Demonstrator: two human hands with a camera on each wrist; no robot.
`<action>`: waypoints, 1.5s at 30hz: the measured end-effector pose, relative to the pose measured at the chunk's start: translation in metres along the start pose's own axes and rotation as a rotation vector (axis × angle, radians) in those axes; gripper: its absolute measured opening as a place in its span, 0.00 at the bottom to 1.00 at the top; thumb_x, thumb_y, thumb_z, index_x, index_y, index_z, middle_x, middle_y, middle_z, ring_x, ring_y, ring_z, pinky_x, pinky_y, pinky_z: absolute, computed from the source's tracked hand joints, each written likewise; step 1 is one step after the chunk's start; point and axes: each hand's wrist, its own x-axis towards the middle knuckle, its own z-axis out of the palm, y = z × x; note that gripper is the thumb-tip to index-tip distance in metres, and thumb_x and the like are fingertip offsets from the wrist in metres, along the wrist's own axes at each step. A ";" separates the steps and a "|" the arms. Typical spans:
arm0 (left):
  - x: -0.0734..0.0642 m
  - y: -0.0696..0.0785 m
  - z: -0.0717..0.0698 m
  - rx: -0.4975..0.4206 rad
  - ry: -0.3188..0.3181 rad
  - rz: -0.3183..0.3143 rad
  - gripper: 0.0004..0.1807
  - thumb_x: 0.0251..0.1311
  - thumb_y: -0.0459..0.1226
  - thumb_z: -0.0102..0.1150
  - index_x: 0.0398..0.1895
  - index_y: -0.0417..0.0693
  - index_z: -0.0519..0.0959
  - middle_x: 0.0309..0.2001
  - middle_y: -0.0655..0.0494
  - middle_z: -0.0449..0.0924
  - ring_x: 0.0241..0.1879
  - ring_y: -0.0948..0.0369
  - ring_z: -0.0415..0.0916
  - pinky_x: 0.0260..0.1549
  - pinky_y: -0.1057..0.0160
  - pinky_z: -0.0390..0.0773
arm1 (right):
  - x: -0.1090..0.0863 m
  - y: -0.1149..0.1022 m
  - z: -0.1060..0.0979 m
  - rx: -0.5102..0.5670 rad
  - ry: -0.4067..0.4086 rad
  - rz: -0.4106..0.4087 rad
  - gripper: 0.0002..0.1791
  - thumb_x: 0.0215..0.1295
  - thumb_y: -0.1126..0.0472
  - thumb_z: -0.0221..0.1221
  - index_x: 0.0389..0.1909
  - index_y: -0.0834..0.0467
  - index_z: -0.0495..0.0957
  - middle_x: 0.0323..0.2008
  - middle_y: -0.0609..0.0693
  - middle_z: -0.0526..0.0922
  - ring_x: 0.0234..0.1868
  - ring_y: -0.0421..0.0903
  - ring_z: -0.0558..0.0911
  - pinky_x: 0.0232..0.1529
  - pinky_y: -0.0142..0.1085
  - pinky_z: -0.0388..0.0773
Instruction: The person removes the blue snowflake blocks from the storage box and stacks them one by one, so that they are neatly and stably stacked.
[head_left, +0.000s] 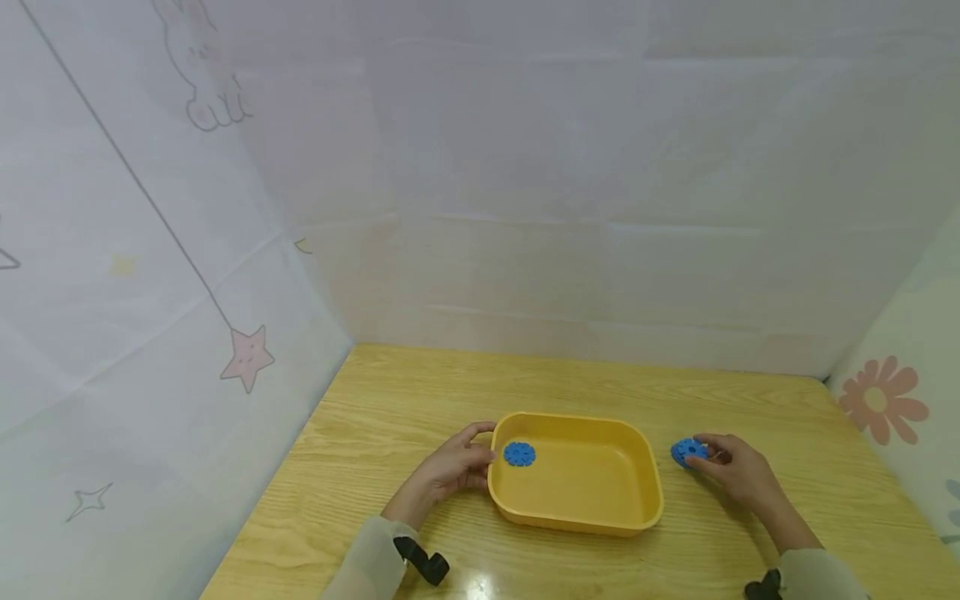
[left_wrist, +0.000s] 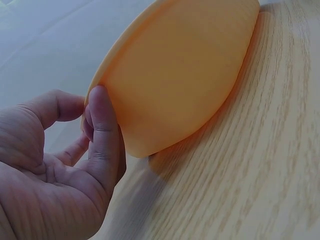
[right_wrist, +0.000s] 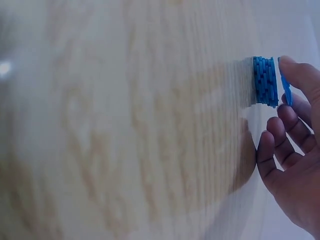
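A yellow plastic basin (head_left: 577, 525) stands on the table, and my left hand (head_left: 455, 463) pinches its left rim between thumb and fingers. The left wrist view shows the same grip on the basin's wall (left_wrist: 170, 65). One blue notched disc (head_left: 520, 454) lies flat inside, near the basin's left end. To the right of the basin, my right hand (head_left: 738, 471) pinches another blue disc (right_wrist: 285, 85) by its edges. Just below that disc, a short stack of blue discs (right_wrist: 265, 81) sits on the table; a narrow gap separates them.
The wooden table (head_left: 420, 379) reaches back to a pale cloth wall (head_left: 525, 275). More cloth with printed stars hangs at the left (head_left: 150, 375), and cloth with a printed flower (head_left: 883, 400) borders the right side.
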 end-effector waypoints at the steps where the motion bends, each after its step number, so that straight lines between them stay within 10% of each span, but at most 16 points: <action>1: 0.000 0.000 0.000 0.000 0.000 0.000 0.35 0.66 0.31 0.59 0.75 0.48 0.60 0.39 0.48 0.82 0.28 0.62 0.80 0.29 0.63 0.84 | 0.000 0.000 0.000 -0.001 -0.003 0.001 0.31 0.65 0.47 0.67 0.59 0.66 0.79 0.42 0.53 0.81 0.40 0.48 0.79 0.41 0.50 0.81; 35: 0.001 -0.001 0.000 0.015 0.009 -0.003 0.35 0.65 0.32 0.60 0.75 0.49 0.61 0.37 0.50 0.82 0.27 0.63 0.80 0.30 0.63 0.84 | 0.000 -0.004 -0.003 0.069 -0.033 0.068 0.37 0.68 0.43 0.64 0.65 0.68 0.73 0.41 0.51 0.78 0.42 0.48 0.75 0.44 0.45 0.78; 45: 0.001 0.000 0.001 0.015 0.011 -0.007 0.35 0.65 0.32 0.60 0.75 0.49 0.62 0.37 0.50 0.82 0.28 0.62 0.80 0.30 0.64 0.84 | 0.003 -0.039 -0.008 0.127 0.052 -0.017 0.31 0.70 0.46 0.62 0.65 0.63 0.74 0.41 0.50 0.77 0.41 0.43 0.75 0.34 0.33 0.75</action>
